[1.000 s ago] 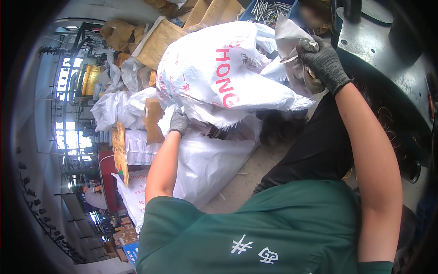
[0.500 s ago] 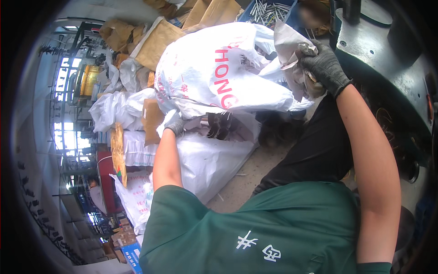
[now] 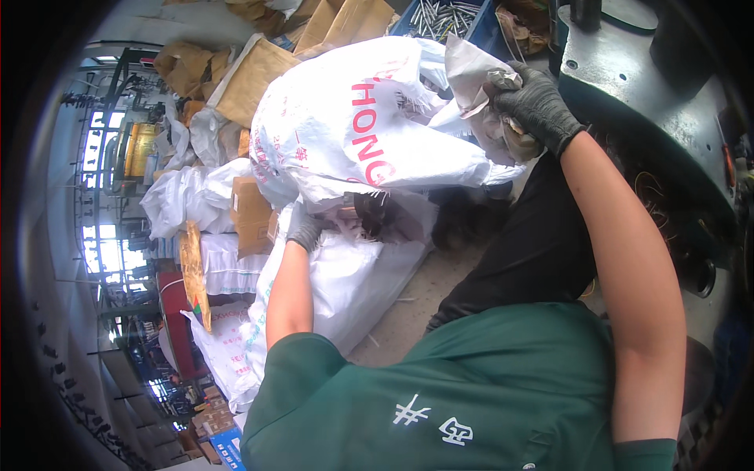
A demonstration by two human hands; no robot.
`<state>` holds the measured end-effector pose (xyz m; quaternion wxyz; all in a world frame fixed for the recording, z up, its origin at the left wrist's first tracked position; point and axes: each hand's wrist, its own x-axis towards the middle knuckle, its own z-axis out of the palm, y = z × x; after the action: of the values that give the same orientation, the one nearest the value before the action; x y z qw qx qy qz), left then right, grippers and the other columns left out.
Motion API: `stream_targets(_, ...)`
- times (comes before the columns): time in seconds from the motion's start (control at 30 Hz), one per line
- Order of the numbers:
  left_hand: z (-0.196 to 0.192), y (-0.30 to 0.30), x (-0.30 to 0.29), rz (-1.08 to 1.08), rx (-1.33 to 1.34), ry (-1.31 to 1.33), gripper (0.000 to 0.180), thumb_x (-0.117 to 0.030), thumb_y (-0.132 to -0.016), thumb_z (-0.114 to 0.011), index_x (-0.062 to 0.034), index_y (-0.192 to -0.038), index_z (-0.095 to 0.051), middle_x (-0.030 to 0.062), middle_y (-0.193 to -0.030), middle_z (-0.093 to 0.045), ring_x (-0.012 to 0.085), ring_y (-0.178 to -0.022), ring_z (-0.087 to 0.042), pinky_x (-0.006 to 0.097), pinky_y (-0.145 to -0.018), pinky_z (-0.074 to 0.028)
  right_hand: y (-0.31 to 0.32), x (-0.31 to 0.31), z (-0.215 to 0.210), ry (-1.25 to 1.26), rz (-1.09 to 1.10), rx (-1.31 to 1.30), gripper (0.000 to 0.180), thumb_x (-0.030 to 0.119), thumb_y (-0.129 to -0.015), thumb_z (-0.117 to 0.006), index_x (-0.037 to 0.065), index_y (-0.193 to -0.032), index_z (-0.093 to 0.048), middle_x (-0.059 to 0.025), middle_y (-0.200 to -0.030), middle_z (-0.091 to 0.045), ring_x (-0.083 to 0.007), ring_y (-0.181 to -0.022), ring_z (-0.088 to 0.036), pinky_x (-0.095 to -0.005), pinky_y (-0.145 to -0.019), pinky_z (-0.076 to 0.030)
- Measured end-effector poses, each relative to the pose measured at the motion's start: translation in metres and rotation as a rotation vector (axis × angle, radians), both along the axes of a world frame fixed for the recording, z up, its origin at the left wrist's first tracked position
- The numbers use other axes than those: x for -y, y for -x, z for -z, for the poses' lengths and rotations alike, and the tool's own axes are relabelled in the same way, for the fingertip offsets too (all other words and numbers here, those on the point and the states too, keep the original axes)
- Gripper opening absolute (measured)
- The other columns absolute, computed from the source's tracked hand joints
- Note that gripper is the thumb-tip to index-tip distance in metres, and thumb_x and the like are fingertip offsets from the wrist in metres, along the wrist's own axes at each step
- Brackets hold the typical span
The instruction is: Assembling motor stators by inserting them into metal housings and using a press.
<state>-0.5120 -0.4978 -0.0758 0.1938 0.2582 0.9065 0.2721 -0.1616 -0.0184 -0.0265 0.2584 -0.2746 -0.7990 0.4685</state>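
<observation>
A large white woven sack [image 3: 314,110] with red print and frayed edges lies across the middle, its side bulging. My right hand [image 3: 540,108], in a dark grey glove, is closed on crumpled grey-brown paper [image 3: 475,78] at the sack's right end. My left hand [image 3: 305,229], also gloved, is closed on white sack material at the mouth of a lower white sack [image 3: 345,275]; its fingertips are partly hidden. Dark rounded parts [image 3: 371,213] show in the gap between the two sacks, next to my left hand.
A blue bin [image 3: 484,30] of metal rods stands at the far side. Brown paper bags [image 3: 255,82] and more white sacks [image 3: 188,200] are piled at the left. A heavy metal machine [image 3: 609,74] stands at the right, by my leg. Concrete floor [image 3: 408,306] shows below the sacks.
The view has shifted slightly, so most things sit further left. Both hands keep their holds, and the lower sack's material near my left hand has been pulled up a little.
</observation>
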Motion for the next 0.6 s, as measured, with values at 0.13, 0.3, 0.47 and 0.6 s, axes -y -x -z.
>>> stream_targets(0.13,-0.006,-0.051,-0.031,-0.061,0.058,0.002,0.098,0.002,-0.051,-0.097,-0.0033,-0.137,-0.051,0.0102,-0.117,-0.070,0.0254,-0.105,-0.068,0.038,-0.095,-0.058,-0.006,-0.005,0.004,0.010,0.057,0.011,0.052,0.046,-0.081,-0.080,0.010,-0.116,-0.071,-0.0171,-0.101,-0.075,-0.0350,-0.099,-0.072,-0.0417,-0.089,-0.055)
stream_targets(0.3,0.094,-0.029,0.014,0.182,-0.290,0.550,0.068,-0.017,-0.082,-0.084,-0.0064,-0.141,-0.052,0.0083,-0.124,-0.069,0.0213,-0.108,-0.067,0.032,-0.092,-0.055,-0.007,0.012,-0.015,0.021,0.049,-0.008,0.052,0.044,-0.080,-0.082,0.010,-0.118,-0.070,-0.0181,-0.103,-0.075,-0.0345,-0.100,-0.072,-0.0411,-0.090,-0.055)
stream_targets(0.47,0.131,-0.011,0.067,-0.120,-0.013,-0.008,0.054,-0.014,-0.086,-0.076,-0.0012,-0.136,-0.058,0.0086,-0.126,-0.069,0.0214,-0.106,-0.067,0.033,-0.091,-0.054,0.007,0.013,-0.014,0.043,-0.021,-0.071,0.053,0.041,-0.079,-0.083,0.009,-0.119,-0.070,-0.0175,-0.104,-0.075,-0.0330,-0.101,-0.072,-0.0400,-0.091,-0.055)
stream_targets(0.6,0.069,-0.112,-0.034,0.195,0.140,0.112,0.034,-0.012,-0.081,-0.076,-0.0008,-0.113,-0.071,0.0122,-0.103,-0.073,0.0170,-0.085,-0.067,0.033,-0.076,-0.055,-0.019,-0.010,0.009,0.129,0.062,-0.025,0.053,0.038,-0.078,-0.082,0.009,-0.121,-0.069,-0.0170,-0.106,-0.075,-0.0324,-0.102,-0.072,-0.0391,-0.092,-0.055)
